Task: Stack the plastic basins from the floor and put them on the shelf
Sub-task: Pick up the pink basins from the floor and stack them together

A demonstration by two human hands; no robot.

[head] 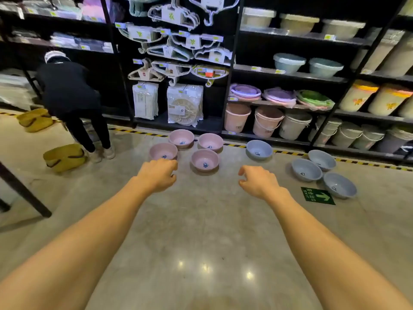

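Note:
Several pink plastic basins lie on the floor ahead; the nearest pink basin sits between my hands, another pink basin just beyond my left hand. Several blue basins are to the right, one blue basin near the shelf, others like the blue basin further right. My left hand reaches forward with fingers curled loosely, holding nothing. My right hand is stretched out likewise, fingers apart and empty. The black shelf behind holds stacked basins and buckets.
A person in dark clothes bends at the shelving on the left, with yellow bags on the floor nearby. A dark table leg stands at the left. A green exit sticker and a yellow-black tape line mark the floor.

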